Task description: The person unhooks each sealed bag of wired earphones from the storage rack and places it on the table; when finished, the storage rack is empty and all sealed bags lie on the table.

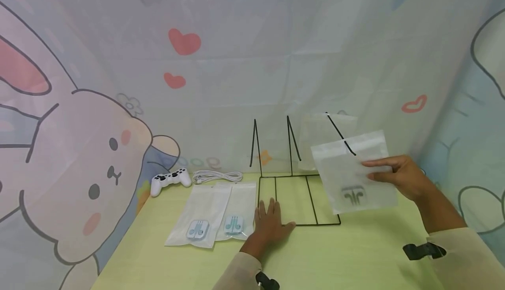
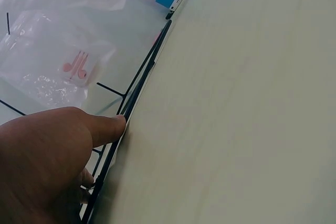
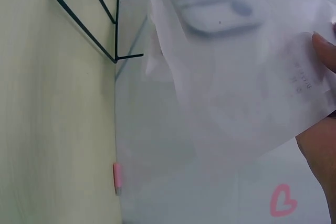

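Observation:
My right hand (image 1: 406, 176) pinches the right edge of a translucent white pouch (image 1: 335, 171) between thumb and fingers. Through the pouch shows a small case of earphones (image 1: 353, 195). The tip of the right hook (image 1: 335, 127) on a black wire display stand (image 1: 311, 225) lies over the front of the pouch's upper part. Behind it, another translucent pouch (image 1: 315, 127) hangs at the same hook. My left hand (image 1: 270, 226) rests with spread fingers on the stand's base, its thumb (image 2: 107, 128) against the front rod.
Two pouches of earphones (image 1: 205, 206) (image 1: 244, 200) lie overlapping left of the stand. Behind them are a coiled white cable (image 1: 217, 176) and a white game controller (image 1: 170, 179). Two more hooks (image 1: 254, 143) (image 1: 292, 138) rise from the stand. A pink object (image 3: 117, 177) lies at the table's back edge.

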Motion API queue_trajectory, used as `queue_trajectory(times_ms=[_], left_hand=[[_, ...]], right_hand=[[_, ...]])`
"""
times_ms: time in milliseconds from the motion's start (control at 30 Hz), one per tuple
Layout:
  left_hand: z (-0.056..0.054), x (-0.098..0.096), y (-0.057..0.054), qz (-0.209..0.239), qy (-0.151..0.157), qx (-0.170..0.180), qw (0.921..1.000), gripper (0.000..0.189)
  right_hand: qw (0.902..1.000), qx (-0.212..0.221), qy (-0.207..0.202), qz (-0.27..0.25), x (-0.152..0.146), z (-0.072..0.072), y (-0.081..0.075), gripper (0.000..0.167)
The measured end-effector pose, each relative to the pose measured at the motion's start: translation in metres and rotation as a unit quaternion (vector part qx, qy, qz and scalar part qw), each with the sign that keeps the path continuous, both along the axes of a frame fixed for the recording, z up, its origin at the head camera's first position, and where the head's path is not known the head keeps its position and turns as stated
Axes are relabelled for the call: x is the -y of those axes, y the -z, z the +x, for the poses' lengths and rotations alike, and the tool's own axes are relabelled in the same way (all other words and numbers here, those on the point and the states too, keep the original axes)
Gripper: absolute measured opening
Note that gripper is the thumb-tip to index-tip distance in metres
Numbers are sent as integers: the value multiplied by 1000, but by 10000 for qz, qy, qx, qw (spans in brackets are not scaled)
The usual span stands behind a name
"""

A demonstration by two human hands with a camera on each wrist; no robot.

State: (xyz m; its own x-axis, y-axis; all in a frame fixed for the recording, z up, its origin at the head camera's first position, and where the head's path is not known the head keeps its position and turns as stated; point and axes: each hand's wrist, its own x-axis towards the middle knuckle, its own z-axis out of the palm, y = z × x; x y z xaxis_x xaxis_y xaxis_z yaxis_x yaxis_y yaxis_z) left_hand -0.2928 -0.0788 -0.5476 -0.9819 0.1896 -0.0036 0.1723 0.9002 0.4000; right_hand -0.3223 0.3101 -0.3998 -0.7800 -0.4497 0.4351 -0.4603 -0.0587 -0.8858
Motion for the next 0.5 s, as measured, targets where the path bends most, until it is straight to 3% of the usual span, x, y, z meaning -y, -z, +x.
queue_trajectory(times_ms=[500], left_hand=[[1,2,6,367,77,-45,9993,93]], right_hand=[[9964,-581,-519,-343,-5,16,8,47]])
